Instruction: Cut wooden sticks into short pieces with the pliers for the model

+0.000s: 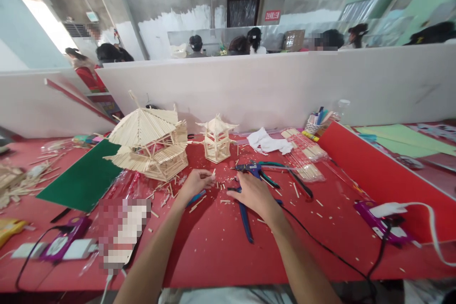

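Note:
My left hand pinches a short, pale wooden stick between thumb and fingertips. Under it lies a blue tool handle, partly covered. My right hand is spread low over the table, thumb apart from the fingers, right beside a blue glue gun. Blue-handled pliers lie partly beneath this hand. Beyond both hands stands a small stick-built pavilion. Left of it is a larger stick pavilion with a layered roof.
Cut stick bits litter the red table. Green-handled pliers, bagged sticks and white tissue lie right. A phone and purple power strip sit left; another strip sits right. A white partition stands behind.

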`<state>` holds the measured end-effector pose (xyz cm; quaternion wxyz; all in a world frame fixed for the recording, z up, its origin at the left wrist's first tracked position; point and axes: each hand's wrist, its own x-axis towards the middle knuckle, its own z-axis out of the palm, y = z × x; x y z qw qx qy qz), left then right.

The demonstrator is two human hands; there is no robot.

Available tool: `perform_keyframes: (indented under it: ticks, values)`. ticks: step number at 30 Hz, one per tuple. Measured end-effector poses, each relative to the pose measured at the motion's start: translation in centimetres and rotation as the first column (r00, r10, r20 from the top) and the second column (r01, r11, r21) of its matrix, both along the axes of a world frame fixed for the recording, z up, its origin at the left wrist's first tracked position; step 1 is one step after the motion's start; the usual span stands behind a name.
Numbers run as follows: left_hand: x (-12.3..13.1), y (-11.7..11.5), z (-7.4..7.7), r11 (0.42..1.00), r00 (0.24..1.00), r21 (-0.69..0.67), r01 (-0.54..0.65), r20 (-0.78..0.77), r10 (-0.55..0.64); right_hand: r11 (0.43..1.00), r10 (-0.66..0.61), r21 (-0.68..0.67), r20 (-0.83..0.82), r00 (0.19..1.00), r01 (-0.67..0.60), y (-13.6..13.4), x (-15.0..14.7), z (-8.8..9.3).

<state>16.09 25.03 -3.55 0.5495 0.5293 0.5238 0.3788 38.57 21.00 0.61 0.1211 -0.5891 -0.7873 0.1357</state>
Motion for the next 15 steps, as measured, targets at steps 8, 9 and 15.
perform_keyframes:
  ticks: [8, 9, 15]
  values:
    - [-0.8, 0.6, -0.4, 0.998, 0.997, 0.026, -0.063, 0.047, 0.061, 0.978, -0.083, -0.166, 0.235, 0.969, 0.124, -2.4, -0.2, 1.3]
    - [-0.9, 0.6, -0.4, 0.997, 0.996, 0.028, -0.07, 0.049, 0.068, 0.977, -0.084, -0.171, 0.238, 0.968, 0.127, -2.5, -0.2, 1.5]
    - [-0.9, 0.5, 0.1, 0.995, 0.996, 0.045, -0.092, 0.016, 0.092, 0.972, -0.101, -0.18, 0.251, 0.963, 0.148, -2.4, -0.6, 1.1]
